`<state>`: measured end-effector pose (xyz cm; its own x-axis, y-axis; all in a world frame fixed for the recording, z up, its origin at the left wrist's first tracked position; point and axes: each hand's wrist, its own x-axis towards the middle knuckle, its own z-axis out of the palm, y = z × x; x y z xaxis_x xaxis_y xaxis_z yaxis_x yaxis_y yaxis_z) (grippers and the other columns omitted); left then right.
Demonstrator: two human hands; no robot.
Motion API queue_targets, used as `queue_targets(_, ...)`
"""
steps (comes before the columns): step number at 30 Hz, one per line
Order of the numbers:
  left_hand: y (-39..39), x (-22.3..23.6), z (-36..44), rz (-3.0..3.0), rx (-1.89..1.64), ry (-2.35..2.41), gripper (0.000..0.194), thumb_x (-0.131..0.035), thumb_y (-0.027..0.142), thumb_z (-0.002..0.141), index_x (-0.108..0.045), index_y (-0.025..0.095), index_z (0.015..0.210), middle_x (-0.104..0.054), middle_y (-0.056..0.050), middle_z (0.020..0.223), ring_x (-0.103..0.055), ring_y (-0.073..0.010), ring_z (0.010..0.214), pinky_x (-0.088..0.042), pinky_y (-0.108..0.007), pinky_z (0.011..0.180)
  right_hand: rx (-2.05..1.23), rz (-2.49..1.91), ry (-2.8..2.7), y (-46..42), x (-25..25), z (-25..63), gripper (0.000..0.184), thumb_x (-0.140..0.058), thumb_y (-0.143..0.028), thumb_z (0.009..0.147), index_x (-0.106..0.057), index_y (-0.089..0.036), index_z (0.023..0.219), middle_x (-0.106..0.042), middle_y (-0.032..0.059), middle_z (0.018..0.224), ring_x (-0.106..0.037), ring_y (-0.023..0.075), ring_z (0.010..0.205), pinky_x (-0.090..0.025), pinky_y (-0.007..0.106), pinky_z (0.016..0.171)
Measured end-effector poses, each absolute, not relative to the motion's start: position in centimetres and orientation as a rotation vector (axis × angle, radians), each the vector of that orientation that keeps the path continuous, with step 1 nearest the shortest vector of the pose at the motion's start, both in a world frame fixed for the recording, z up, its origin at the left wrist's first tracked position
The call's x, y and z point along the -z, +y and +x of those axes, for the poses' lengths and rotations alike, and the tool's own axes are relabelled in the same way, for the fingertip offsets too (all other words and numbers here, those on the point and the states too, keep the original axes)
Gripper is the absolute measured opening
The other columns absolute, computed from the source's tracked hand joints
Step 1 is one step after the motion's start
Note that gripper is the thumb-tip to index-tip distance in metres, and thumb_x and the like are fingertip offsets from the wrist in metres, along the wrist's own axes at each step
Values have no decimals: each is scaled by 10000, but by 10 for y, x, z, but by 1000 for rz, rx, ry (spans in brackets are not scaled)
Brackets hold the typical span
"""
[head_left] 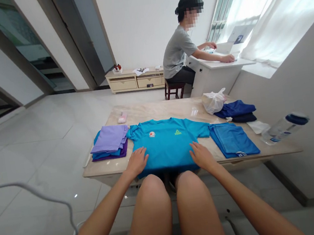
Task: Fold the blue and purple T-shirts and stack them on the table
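Note:
A turquoise T-shirt point(167, 141) lies spread flat, front up, on a low beige table point(156, 111), its hem hanging over the near edge. My left hand point(136, 162) rests flat on the shirt's lower left part, fingers stretched out. My right hand point(202, 155) lies flat on the lower right part, fingers also apart. Neither hand holds anything. My bare knees sit just below the table edge.
A pile of folded purple and blue shirts point(109, 142) lies to the left, a folded blue shirt point(233, 139) to the right. Behind that sit dark blue clothes point(235, 111), a white plastic bag point(214, 101) and a water bottle point(284, 128). Another person point(179, 53) sits at a white desk behind.

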<state>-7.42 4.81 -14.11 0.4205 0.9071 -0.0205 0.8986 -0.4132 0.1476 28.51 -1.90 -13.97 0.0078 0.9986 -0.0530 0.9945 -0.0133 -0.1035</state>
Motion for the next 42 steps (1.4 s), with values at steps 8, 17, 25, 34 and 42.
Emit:
queue_targets(8, 129, 212, -48, 2529, -334, 1753, 665, -334, 441, 1137, -413, 147, 1728, -339, -132, 1810, -307, -305, 1692, -241, -544, 1392, -18, -2256, -1956, 63, 230, 270, 813, -371, -546, 1131, -365, 18, 1716, -239, 284, 1806, -239, 405, 1697, -207, 561, 1370)
queue_targets(17, 278, 203, -11, 2521, -322, 1819, 677, -311, 457, 1144, -398, 142, 1736, -329, -111, 1816, -298, -284, 1696, -220, -517, 1397, -4, -2223, -1947, 221, 224, 319, 855, -300, -607, 1129, -315, -14, 1745, -205, 243, 1830, -197, 371, 1713, -173, 538, 1384)
queue_targets(25, 200, 213, -25, 2523, -295, 1836, 668, -339, 441, 1142, -410, 132, 1730, -345, -124, 1805, -318, -305, 1687, -245, -535, 1387, -3, -2234, -1929, 148, 240, 305, 804, -301, -571, 1136, -353, -41, 1738, -241, 236, 1822, -218, 356, 1710, -186, 537, 1378)
queue_targets(34, 71, 211, -56, 2540, -322, 1816, 651, -377, 422, 1131, -443, 145, 1716, -376, -134, 1789, -352, -319, 1672, -280, -551, 1371, -69, -2172, -2040, 22, 217, 300, 644, -417, -459, 1123, -525, -90, 1640, -448, 225, 1734, -423, 366, 1605, -359, 509, 1301)
queue_targets(42, 52, 207, -60, 2527, -419, 1813, 628, -398, 373, 1108, -503, 135, 1679, -443, -142, 1755, -408, -323, 1642, -316, -570, 1352, -270, -2466, -1423, 64, 162, 363, 527, -506, -301, 1056, -584, -34, 1503, -597, 281, 1493, -581, 375, 1420, -440, 445, 1209)
